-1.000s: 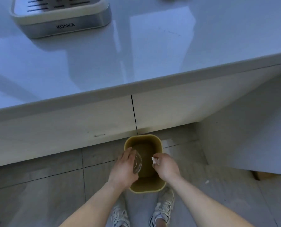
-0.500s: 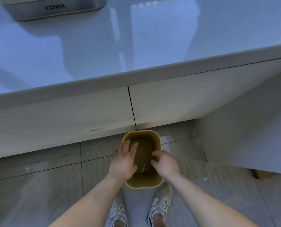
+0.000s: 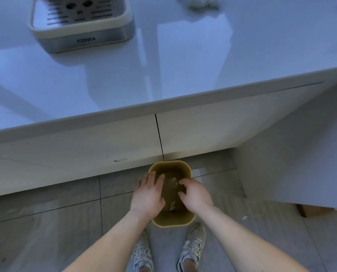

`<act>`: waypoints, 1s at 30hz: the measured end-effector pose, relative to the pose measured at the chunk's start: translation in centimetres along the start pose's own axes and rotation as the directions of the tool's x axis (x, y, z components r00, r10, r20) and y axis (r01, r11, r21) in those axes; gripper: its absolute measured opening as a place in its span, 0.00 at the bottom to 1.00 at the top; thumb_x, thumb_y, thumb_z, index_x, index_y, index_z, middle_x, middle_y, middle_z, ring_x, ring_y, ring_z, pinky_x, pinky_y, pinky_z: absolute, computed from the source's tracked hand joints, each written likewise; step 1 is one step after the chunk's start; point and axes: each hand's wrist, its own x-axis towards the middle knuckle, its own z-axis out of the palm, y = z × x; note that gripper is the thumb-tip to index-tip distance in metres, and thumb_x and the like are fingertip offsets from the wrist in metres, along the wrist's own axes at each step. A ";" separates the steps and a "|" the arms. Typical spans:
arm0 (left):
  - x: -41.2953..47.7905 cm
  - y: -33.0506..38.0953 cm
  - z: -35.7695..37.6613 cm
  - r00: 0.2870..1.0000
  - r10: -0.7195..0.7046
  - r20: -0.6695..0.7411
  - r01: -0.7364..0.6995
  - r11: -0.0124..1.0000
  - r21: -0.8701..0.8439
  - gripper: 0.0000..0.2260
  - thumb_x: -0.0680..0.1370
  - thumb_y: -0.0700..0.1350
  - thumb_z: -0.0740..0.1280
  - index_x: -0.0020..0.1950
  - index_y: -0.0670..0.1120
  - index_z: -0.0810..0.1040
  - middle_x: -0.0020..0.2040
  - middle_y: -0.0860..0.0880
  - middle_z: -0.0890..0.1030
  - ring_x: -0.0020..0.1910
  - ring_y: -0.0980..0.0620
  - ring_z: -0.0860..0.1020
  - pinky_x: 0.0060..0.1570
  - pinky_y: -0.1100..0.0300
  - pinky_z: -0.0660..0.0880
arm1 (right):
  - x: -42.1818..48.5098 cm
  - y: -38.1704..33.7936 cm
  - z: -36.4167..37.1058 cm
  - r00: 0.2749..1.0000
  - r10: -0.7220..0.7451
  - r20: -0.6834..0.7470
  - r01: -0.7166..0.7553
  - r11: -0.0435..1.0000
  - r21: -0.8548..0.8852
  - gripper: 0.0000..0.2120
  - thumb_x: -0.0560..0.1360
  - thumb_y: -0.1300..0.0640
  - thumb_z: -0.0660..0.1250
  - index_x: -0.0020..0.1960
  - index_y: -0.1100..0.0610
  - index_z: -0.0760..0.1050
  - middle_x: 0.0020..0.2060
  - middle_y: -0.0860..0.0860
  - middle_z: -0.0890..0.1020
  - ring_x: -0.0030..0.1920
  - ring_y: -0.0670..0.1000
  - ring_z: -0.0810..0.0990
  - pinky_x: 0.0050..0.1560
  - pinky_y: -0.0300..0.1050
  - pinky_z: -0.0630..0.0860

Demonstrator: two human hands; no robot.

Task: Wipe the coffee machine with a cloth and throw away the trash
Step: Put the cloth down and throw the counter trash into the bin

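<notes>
Trash (image 3: 172,182) lies inside the yellow bin (image 3: 173,221) on the floor. Over the bin the left hand (image 3: 148,195) spreads straight fingers and the right hand (image 3: 197,195) hangs loosely curled, both empty. Beyond the bin, the table (image 3: 183,65) carries the coffee machine (image 3: 81,26) and cloth (image 3: 199,1).

Glossy countertop (image 3: 183,61); brushed-metal coffee machine (image 3: 81,24).

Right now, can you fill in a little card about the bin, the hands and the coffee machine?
bin: yellow, on the floor by the cabinet
in the bin: a clear cup and a white scrap
left hand: open above the bin, holding nothing
right hand: loosely curled above the bin, holding nothing
coffee machine: on the counter
cloth: white, crumpled, on the counter
</notes>
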 end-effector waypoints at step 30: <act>-4.6 11.6 -33.3 0.929 0.037 -0.368 -0.034 0.999 0.015 0.27 0.76 0.49 0.63 0.75 0.51 0.62 0.73 0.44 0.67 0.68 0.44 0.70 0.64 0.51 0.71 | -9.0 -9.7 -35.4 0.918 -0.272 -0.288 0.259 0.962 -0.082 0.20 0.78 0.49 0.62 0.69 0.49 0.70 0.62 0.48 0.77 0.63 0.52 0.75 0.56 0.49 0.77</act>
